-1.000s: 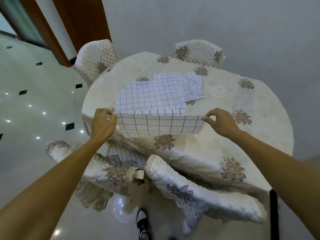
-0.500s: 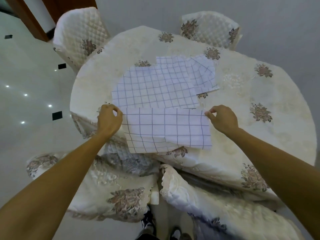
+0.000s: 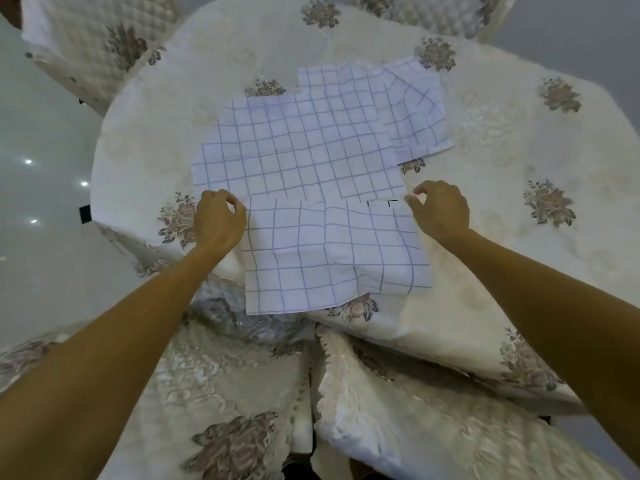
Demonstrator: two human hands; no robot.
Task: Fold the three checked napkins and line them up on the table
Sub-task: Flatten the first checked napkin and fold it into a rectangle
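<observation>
A white napkin with blue checks (image 3: 332,254) lies folded in half at the table's near edge, its lower part hanging over the rim. My left hand (image 3: 218,220) pinches its far left corner and my right hand (image 3: 440,209) pinches its far right corner. Behind it a second checked napkin (image 3: 298,150) lies spread flat. A third checked napkin (image 3: 412,109) lies partly under the second one, at the back right.
The round table (image 3: 519,237) wears a cream cloth with flower patches. Two quilted chairs stand at the back, one at the left (image 3: 97,39) and one at the right (image 3: 433,15). Cushioned chairs (image 3: 398,393) sit right below the near edge.
Both hands carried the folded napkin forward and down from the air onto the table's near edge. The camera tilted down and closer to the table.
</observation>
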